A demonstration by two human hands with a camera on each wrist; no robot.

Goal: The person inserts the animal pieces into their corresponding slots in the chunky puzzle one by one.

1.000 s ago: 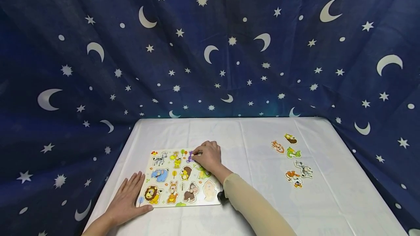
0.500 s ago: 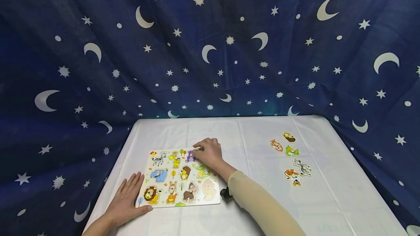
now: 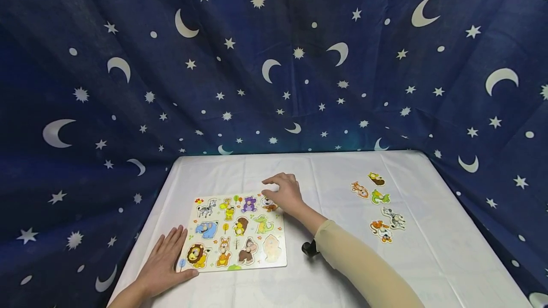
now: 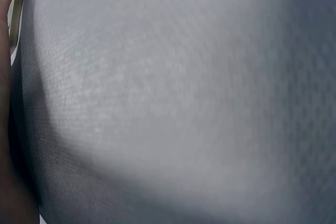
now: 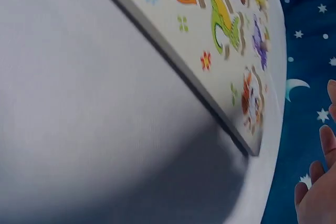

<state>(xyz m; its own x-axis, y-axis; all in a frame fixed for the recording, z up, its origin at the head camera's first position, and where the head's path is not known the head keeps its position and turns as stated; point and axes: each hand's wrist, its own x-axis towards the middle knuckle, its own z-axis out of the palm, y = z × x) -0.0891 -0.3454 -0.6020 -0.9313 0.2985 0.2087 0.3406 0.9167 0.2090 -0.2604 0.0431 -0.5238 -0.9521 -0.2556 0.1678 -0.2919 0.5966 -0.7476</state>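
A wooden animal puzzle board (image 3: 257,267) lies at the left of the table in the head view. My left hand (image 3: 160,263) rests flat with spread fingers beside its left edge, thumb at the near-left corner. Over the far-right corner hovers my right hand (image 3: 283,195), thumb and fingers apart, holding nothing; its fingers also show at the right of the right wrist view. Below it is a tiger picture (image 5: 251,100), partly covered in the head view. A purple animal piece (image 3: 249,204) with a knob sits left of that hand. The left wrist view shows mostly blurred white cloth.
Several loose animal pieces lie on the right of the table: a hedgehog (image 3: 376,178), an orange animal (image 3: 359,189), a green crocodile (image 3: 380,197), a zebra (image 3: 394,217) and a tiger (image 3: 381,231). A dark blue curtain (image 3: 239,80) hangs behind.
My right hand has let go of the purple animal piece and moved right and away to the board's corner, uncovering the piece. The left hand stays at the board's edge.
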